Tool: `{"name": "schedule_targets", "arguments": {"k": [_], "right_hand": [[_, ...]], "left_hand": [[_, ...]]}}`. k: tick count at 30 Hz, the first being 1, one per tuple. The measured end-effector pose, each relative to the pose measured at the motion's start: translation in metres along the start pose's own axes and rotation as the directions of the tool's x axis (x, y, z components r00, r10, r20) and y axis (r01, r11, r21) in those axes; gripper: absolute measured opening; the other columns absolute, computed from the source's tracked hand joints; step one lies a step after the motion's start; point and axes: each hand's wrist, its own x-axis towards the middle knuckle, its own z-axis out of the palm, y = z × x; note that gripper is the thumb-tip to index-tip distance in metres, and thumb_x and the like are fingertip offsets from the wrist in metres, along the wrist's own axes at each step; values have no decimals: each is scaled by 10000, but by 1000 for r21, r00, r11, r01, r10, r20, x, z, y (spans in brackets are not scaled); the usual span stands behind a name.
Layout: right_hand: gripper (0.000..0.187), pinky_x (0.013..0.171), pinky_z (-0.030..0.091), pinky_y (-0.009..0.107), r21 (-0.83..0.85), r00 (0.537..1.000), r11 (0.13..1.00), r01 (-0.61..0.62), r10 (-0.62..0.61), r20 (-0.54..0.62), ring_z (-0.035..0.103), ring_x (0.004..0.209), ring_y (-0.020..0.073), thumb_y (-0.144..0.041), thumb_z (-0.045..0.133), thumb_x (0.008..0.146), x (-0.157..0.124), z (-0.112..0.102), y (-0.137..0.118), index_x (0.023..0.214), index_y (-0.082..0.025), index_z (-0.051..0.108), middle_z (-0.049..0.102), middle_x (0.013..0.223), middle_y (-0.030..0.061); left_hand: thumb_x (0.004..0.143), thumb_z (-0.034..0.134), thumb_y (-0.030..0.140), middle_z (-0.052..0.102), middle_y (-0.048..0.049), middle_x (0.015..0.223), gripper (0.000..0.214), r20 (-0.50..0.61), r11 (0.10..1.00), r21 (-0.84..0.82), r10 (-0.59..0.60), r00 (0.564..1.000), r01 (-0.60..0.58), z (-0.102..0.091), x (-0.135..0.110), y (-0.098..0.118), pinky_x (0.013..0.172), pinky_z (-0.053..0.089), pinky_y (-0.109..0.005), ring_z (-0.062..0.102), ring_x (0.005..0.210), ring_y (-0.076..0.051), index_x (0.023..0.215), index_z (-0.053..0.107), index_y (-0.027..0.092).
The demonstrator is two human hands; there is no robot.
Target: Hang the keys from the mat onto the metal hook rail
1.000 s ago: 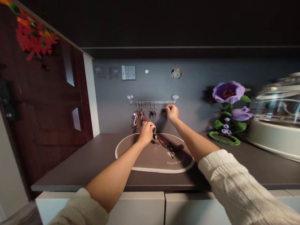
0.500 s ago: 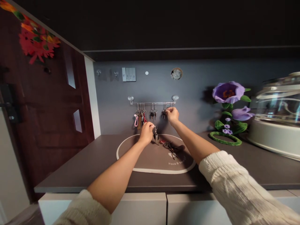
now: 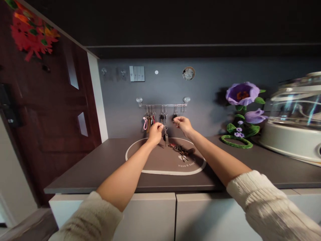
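A small bunch of keys [image 3: 166, 138] hangs by its ring at three o'clock from the left hand [image 3: 155, 134], whose grip is closed in a pinch, thumb and finger on that ring. The right hand [image 3: 184, 125] has its fingertips drawn close together at a dark key bunch [image 3: 174, 117], at ten o'clock from it; I cannot tell how firmly that grip has hold of it.

At twelve o'clock from the left hand's keys runs a clear rail [image 3: 163, 105] on the wall. More keys [image 3: 162, 117] hang from it at one o'clock from the left hand, and a pink loop [image 3: 145, 124] at ten.

At four o'clock from the left hand's keys, a dark tangle [image 3: 184, 151], too unclear to name, lies on a brown mat [image 3: 150, 164] with a pale rim. The mat lies on the bench [image 3: 82, 164].

Purple flowers [image 3: 242, 93] stand at two o'clock from the right hand, a white machine [image 3: 278, 139] with a clear upper part at three. A dark red door [image 3: 50, 110] is at nine o'clock from the left hand.
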Motion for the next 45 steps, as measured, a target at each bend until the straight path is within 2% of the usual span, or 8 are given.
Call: {"name": "schedule_targets", "arguments": {"k": [4,8,15,21,29,37,45], "right_hand": [[231,600,407,225,70,978,996,-50,35,207,483,605,74,-339,686,615,-33,1,-1,744,-163,609,588,715,3],[282,640,415,232,104,955,992,-72,39,294,488,652,77,-380,687,611,-52,4,-3,779,-162,623,596,790,13],[260,638,402,237,109,959,994,-6,-25,281,487,679,88,-342,704,585,-57,13,-2,739,-159,599,569,750,-5],[250,633,382,238,130,962,991,37,-70,264,462,647,84,-354,690,598,-54,12,1,703,-158,575,536,687,-20],[242,684,384,246,167,957,982,93,-134,256,465,672,87,-373,662,635,-48,5,1,697,-169,548,519,697,-23],[310,669,402,250,178,973,983,48,-87,216,500,672,92,-427,659,620,-42,-4,0,727,-179,509,524,702,-24],[335,594,404,228,167,996,986,24,-37,75,518,623,88,-445,656,592,-23,-16,0,727,-183,498,552,706,-19]], "left_hand": [[797,461,180,499,18,653,95,13,995,-93,-37,999,39,-1,0,2,636,347,-210,439,632,-93,733,520,141],[807,451,193,469,28,627,98,26,976,-200,-85,996,88,-1,1,0,613,347,-205,424,601,-84,755,514,139],[804,460,195,489,20,663,91,32,962,-260,-80,996,86,3,-2,-1,650,368,-211,432,629,-84,750,509,141],[793,473,191,526,11,703,69,27,965,-252,-71,997,76,6,-4,-3,681,383,-216,461,660,-87,764,516,144],[778,481,167,569,-6,752,71,44,996,-80,38,998,-34,9,-8,-3,717,393,-238,501,717,-107,748,541,146],[809,438,172,548,-25,797,125,175,938,216,236,956,-272,13,-16,-5,734,393,-257,498,772,-136,768,556,168],[866,347,236,570,-44,825,227,261,866,374,246,933,-333,17,-22,-8,753,385,-282,508,821,-161,814,560,175]]}}
